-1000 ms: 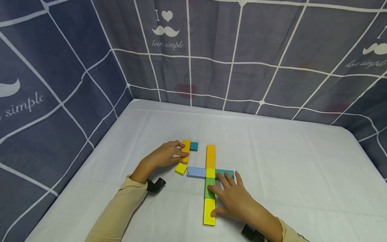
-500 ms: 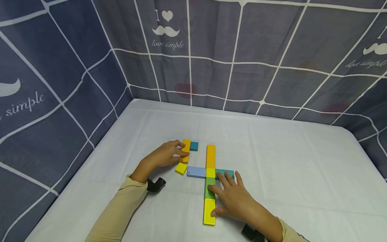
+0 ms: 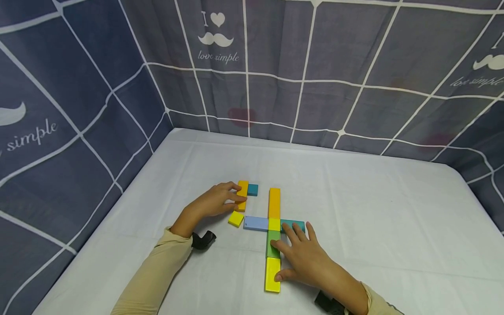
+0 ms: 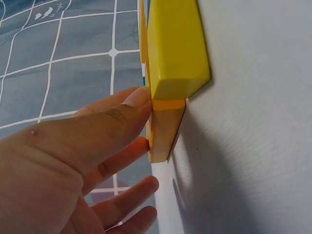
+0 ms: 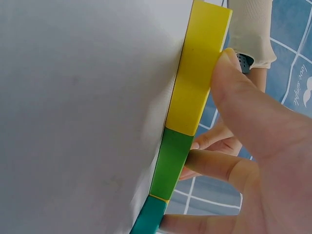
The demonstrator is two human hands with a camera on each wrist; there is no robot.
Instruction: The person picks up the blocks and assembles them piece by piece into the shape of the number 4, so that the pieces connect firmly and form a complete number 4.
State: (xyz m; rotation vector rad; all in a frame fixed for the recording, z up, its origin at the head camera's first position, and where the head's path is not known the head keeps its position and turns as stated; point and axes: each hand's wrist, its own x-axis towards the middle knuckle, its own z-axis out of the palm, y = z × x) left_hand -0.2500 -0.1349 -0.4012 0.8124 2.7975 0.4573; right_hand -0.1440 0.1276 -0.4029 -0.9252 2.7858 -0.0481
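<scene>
My left hand point(image 3: 214, 200) rests its fingers and thumb on an upright-running orange block point(image 3: 243, 186), with a small teal block point(image 3: 253, 190) against its right side. A small yellow block point(image 3: 236, 219) lies turned just below. On the right, my spread right hand point(image 3: 305, 258) touches the cross of blocks: thumb on the long yellow block point(image 5: 200, 68), a finger on the green block point(image 5: 170, 165), others at the teal block point(image 3: 302, 225). A small yellow block point(image 3: 274, 224) forms the cross's middle, with a long orange block point(image 3: 274, 203) above it and a light-blue block point(image 3: 256, 223) to its left.
A white cloth point(image 3: 374, 218) covers the table under the blocks. Grey-blue checked curtains point(image 3: 275, 48) stand along the back and sides. Dark wrist cameras point(image 3: 203, 240) sit at both wrists, close to the cloth.
</scene>
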